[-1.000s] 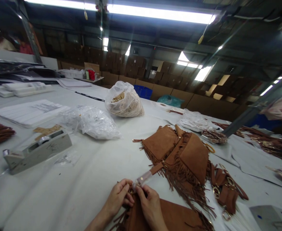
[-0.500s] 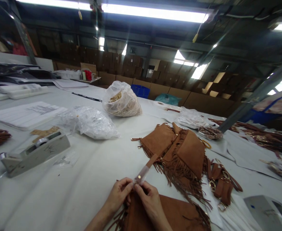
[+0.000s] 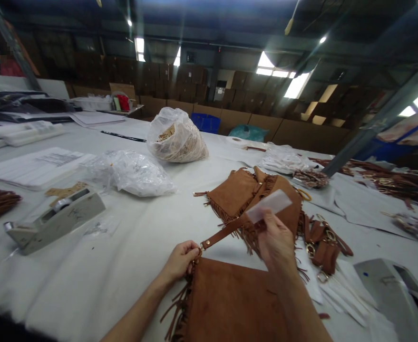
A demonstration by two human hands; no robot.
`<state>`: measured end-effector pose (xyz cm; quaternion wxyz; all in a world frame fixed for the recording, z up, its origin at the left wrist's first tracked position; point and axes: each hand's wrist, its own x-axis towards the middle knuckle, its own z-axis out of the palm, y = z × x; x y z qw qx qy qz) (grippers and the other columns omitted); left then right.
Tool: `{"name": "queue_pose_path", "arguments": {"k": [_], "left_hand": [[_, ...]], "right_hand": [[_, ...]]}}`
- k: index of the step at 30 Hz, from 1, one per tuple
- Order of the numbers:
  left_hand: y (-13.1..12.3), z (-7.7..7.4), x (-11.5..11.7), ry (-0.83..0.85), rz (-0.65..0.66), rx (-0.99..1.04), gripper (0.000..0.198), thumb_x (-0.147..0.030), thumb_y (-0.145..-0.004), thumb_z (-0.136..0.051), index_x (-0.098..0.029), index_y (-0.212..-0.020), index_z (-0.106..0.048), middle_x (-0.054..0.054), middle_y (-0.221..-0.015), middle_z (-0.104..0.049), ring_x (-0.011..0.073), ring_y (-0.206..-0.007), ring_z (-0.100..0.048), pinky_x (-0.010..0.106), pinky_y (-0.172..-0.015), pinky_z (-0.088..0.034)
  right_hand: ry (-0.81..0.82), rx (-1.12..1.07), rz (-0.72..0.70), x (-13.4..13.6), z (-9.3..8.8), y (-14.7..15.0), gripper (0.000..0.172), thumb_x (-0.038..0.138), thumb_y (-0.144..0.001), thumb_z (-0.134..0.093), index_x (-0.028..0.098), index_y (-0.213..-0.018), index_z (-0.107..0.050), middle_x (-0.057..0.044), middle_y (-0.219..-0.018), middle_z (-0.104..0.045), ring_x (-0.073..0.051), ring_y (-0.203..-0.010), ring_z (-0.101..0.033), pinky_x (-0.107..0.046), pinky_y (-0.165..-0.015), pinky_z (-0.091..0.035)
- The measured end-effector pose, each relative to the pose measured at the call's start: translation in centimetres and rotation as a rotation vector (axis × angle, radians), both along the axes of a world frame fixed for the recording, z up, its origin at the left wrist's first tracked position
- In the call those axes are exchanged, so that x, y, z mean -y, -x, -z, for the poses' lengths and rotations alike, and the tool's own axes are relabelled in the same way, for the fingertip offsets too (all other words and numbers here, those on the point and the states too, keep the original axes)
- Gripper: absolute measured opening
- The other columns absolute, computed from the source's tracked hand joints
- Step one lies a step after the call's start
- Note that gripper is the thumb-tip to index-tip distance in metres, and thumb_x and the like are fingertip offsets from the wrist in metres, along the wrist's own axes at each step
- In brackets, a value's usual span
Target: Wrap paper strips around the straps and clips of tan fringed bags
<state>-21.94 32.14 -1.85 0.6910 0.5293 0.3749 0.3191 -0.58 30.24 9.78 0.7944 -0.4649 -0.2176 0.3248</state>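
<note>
At the upper left corner of a brown fringed suede bag [image 3: 233, 304], my left hand [image 3: 182, 259] is closed on the metal clasp [image 3: 202, 247] of a brown strap [image 3: 225, 232]. The strap stretches up and right from the clasp. My right hand [image 3: 276, 240] pinches a translucent plastic sleeve [image 3: 270, 205] at the strap's far end; whether the strap's tip is still inside cannot be made out. Behind that hand lie other brown fringed bags [image 3: 230, 192]. Short straps with gold buckles [image 3: 326, 249] rest to the right.
A grey tape dispenser [image 3: 57, 219] stands at left, another [image 3: 390, 289] at lower right. Across the white table [image 3: 140, 237] are a crumpled clear plastic bag [image 3: 137, 175], a sack of small tan pieces [image 3: 180, 140] and papers [image 3: 37, 166]. A metal post [image 3: 358, 135] rises at right.
My right hand has moved up and right, away from the left, taking the plastic sleeve along the strap toward its far end. My left hand stays at the clasp.
</note>
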Motion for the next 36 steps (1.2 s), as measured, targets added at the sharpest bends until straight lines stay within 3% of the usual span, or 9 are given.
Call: {"name": "queue_pose_path", "arguments": {"k": [2, 4, 10, 13, 18, 22, 27, 31, 36], "left_hand": [[0.5, -0.4, -0.1, 0.023, 0.015, 0.034, 0.024, -0.039, -0.074, -0.059, -0.015, -0.077, -0.057, -0.007, -0.055, -0.051, 0.0013, -0.032, -0.034, 0.016, -0.032, -0.017], [1.3, -0.7, -0.2, 0.093, 0.024, 0.098, 0.024, -0.038, -0.076, -0.057, -0.014, -0.077, -0.058, -0.004, -0.060, -0.055, 0.0005, -0.034, -0.031, 0.015, -0.033, -0.014], [2.4, -0.9, -0.7, 0.267, 0.038, 0.165, 0.036, -0.048, -0.077, -0.054, -0.013, -0.080, -0.058, 0.002, -0.069, -0.062, 0.0001, -0.036, -0.027, 0.016, -0.033, -0.008], [2.0, -0.6, -0.8, 0.275, 0.034, 0.114, 0.039, -0.052, -0.075, -0.057, -0.014, -0.083, -0.057, -0.002, -0.066, -0.059, -0.0003, -0.034, -0.026, 0.016, -0.034, -0.009], [1.7, -0.2, -0.4, 0.203, 0.062, 0.064, 0.043, -0.054, -0.075, -0.056, -0.013, -0.085, -0.061, -0.002, -0.068, -0.057, -0.0012, -0.034, -0.027, 0.017, -0.034, -0.008], [1.9, -0.3, -0.2, 0.206, 0.049, 0.115, 0.039, -0.051, -0.073, -0.060, -0.014, -0.087, -0.061, -0.002, -0.072, -0.058, -0.0017, -0.035, -0.026, 0.017, -0.033, -0.007], [2.3, -0.6, -0.5, 0.275, -0.093, 0.171, 0.039, -0.050, -0.068, -0.065, -0.014, -0.081, -0.057, 0.000, -0.069, -0.061, -0.0008, -0.036, -0.026, 0.017, -0.035, -0.009], [2.7, -0.4, -0.6, 0.254, -0.234, 0.100, 0.044, -0.056, -0.067, -0.061, -0.013, -0.071, -0.054, 0.000, -0.061, -0.057, 0.0004, -0.036, -0.026, 0.017, -0.035, -0.011], [4.0, 0.3, -0.6, 0.200, -0.462, -0.075, 0.052, -0.041, -0.066, -0.062, -0.017, -0.107, -0.041, -0.003, -0.063, -0.058, 0.0040, -0.035, -0.030, 0.017, -0.034, -0.014]], "right_hand": [[-0.004, -0.006, 0.089, 0.9, -0.7, -1.1, 0.030, 0.038, -0.053, -0.081, 0.018, -0.072, -0.069, 0.002, -0.075, -0.068, -0.010, -0.067, -0.058, -0.020, -0.065, -0.049], [0.107, 0.014, 0.058, 2.4, 0.3, -1.4, 0.031, 0.039, -0.054, -0.080, 0.017, -0.073, -0.069, 0.002, -0.074, -0.068, -0.009, -0.063, -0.056, -0.019, -0.058, -0.047], [0.426, 0.089, -0.232, 6.4, 7.2, 0.5, 0.035, 0.045, -0.059, -0.075, 0.014, -0.072, -0.069, 0.001, -0.055, -0.057, -0.011, -0.048, -0.045, -0.022, -0.042, -0.035], [0.473, 0.159, -0.280, 7.0, 9.0, 1.1, 0.035, 0.048, -0.063, -0.071, 0.013, -0.064, -0.067, 0.002, -0.050, -0.051, -0.010, -0.048, -0.041, -0.022, -0.044, -0.033], [0.456, 0.201, -0.313, 7.5, 9.3, 1.0, 0.040, 0.052, -0.064, -0.068, 0.013, -0.072, -0.070, 0.003, -0.051, -0.053, -0.011, -0.050, -0.041, -0.022, -0.048, -0.033], [0.461, 0.256, -0.301, 7.9, 9.6, 1.0, 0.042, 0.050, -0.068, -0.066, 0.013, -0.087, -0.072, -0.002, -0.067, -0.068, -0.016, -0.061, -0.055, -0.026, -0.059, -0.043], [0.505, 0.332, -0.256, 7.7, 10.3, 0.8, 0.042, 0.048, -0.059, -0.071, 0.016, -0.086, -0.074, -0.006, -0.095, -0.073, -0.028, -0.096, -0.062, -0.036, -0.087, -0.047], [0.545, 0.399, -0.217, 7.5, 10.4, 0.6, 0.041, 0.049, -0.057, -0.070, 0.017, -0.083, -0.075, -0.006, -0.095, -0.073, -0.031, -0.100, -0.062, -0.041, -0.093, -0.045], [0.539, 0.449, -0.185, 7.6, 9.6, 1.0, 0.039, 0.048, -0.056, -0.069, 0.018, -0.079, -0.075, -0.005, -0.089, -0.074, -0.031, -0.094, -0.064, -0.039, -0.086, -0.050]]}}
